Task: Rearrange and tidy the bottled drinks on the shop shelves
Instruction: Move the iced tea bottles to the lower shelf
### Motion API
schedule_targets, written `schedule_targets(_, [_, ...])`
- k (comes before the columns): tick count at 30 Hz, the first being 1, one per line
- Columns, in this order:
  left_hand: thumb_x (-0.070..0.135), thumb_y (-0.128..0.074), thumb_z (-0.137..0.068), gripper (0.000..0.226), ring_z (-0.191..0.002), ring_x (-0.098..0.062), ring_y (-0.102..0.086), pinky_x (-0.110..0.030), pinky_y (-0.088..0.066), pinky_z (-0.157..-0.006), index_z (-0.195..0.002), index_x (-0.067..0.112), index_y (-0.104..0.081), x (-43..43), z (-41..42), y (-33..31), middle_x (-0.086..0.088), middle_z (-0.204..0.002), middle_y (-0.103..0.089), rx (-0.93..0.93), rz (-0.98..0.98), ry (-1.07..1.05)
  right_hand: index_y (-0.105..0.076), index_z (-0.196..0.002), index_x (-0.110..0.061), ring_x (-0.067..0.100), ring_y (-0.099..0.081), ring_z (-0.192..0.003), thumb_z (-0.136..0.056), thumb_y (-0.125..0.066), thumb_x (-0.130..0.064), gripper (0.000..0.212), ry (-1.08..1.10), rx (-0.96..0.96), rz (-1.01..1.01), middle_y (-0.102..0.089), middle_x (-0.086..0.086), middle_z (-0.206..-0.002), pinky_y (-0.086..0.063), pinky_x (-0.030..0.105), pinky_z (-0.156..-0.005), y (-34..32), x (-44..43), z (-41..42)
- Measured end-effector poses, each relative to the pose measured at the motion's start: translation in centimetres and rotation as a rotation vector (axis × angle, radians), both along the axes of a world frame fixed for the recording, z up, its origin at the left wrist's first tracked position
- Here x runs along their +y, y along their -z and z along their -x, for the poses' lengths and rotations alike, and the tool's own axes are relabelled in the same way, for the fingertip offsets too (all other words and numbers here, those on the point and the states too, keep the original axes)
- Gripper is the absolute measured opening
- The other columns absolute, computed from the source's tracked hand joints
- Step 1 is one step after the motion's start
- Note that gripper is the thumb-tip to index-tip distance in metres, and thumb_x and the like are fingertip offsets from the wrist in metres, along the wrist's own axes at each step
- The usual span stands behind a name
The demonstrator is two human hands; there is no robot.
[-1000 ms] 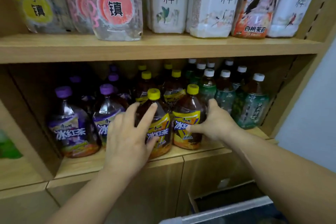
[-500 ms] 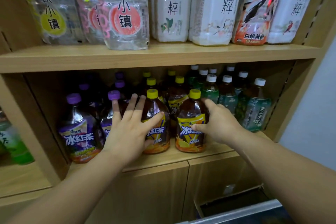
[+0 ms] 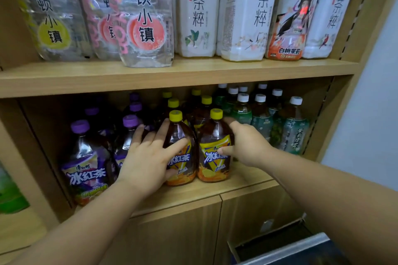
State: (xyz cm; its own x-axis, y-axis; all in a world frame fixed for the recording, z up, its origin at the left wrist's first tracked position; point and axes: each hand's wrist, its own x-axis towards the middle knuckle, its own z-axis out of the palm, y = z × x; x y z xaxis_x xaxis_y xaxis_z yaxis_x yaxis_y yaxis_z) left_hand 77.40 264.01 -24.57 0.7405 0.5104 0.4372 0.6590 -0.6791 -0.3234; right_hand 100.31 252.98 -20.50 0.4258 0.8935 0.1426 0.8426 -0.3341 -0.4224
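Two front yellow-capped iced tea bottles stand side by side on the lower shelf [image 3: 215,187]. My left hand [image 3: 148,161] wraps the left yellow-capped bottle [image 3: 178,133], thumb across its label and fingers round its left side. My right hand [image 3: 245,144] grips the right yellow-capped bottle [image 3: 213,135] from its right side, thumb on the label. More yellow-capped bottles stand in rows behind them.
Purple-capped iced tea bottles [image 3: 86,168] fill the shelf's left part, white-capped green tea bottles [image 3: 293,133] the right. The upper shelf [image 3: 172,75] carries clear pouch-like bottles and white tea bottles. Cabinet doors [image 3: 176,232] sit below; a dark box [image 3: 280,243] lies at lower right.
The view rose and moved closer. My left hand slid from the bottle's front to its left side, and both yellow-capped front bottles now stand close together.
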Motion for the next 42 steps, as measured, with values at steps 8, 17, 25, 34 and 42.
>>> schedule_targets(8, [0.061,-0.087,-0.057,0.096,-0.109,-0.038,-0.063,-0.051,-0.034,-0.108,-0.142,0.046,-0.046,0.1,0.1,0.3,-0.021,-0.154,-0.043,-0.001,0.008,-0.008,-0.024,-0.16,-0.028,0.034,-0.066,-0.101,-0.086,-0.08,-0.037,0.093,0.007,-0.106,0.125,-0.065,0.016,-0.127,-0.056,0.038,-0.079,-1.2,1.9,-0.3])
schedule_targets(17, [0.068,-0.079,-0.064,0.092,-0.117,-0.039,-0.059,-0.05,-0.031,-0.114,-0.145,0.048,-0.04,-0.3,-0.2,-0.1,-0.021,-0.156,-0.036,-0.01,0.062,-0.028,-0.011,-0.161,-0.028,0.033,-0.064,-0.112,-0.09,-0.074,-0.041,0.096,-0.015,-0.123,0.131,-0.065,0.01,-0.129,-0.056,0.046,-0.093,-0.2,1.8,-0.3])
schedule_targets(25, [0.062,-0.06,-0.085,0.083,-0.149,-0.033,-0.024,-0.042,-0.018,-0.123,-0.154,0.047,-0.016,-4.0,2.1,-7.7,-0.014,-0.167,-0.013,0.127,0.507,0.026,-0.043,-0.146,-0.017,0.034,-0.054,-0.128,-0.087,-0.068,-0.058,0.076,0.053,0.038,0.362,-0.05,0.015,-0.141,-0.048,0.041,-0.105,-6.5,-1.0,2.8])
schedule_targets(34, [0.059,-0.061,-0.086,0.064,-0.134,-0.024,-0.04,-0.039,-0.035,-0.111,-0.142,0.034,-0.041,-8.3,9.5,-22.8,0.001,-0.153,-0.034,0.13,0.714,-0.055,-0.058,-0.14,-0.024,0.017,-0.058,-0.125,-0.088,-0.068,-0.058,0.063,-0.077,0.185,0.347,-0.06,-0.002,-0.138,-0.046,0.027,-0.097,-21.7,-5.7,9.3])
schedule_targets(42, [0.064,-0.062,-0.081,0.065,-0.131,-0.026,-0.048,-0.035,-0.041,-0.105,-0.136,0.035,-0.045,-10.8,18.7,-34.8,0.001,-0.15,-0.038,-0.035,0.728,-0.321,-0.058,-0.137,-0.031,0.014,-0.058,-0.116,-0.087,-0.068,-0.06,0.059,-0.209,0.265,0.221,-0.057,-0.005,-0.133,-0.045,0.026,-0.089,-30.8,-6.5,15.8])
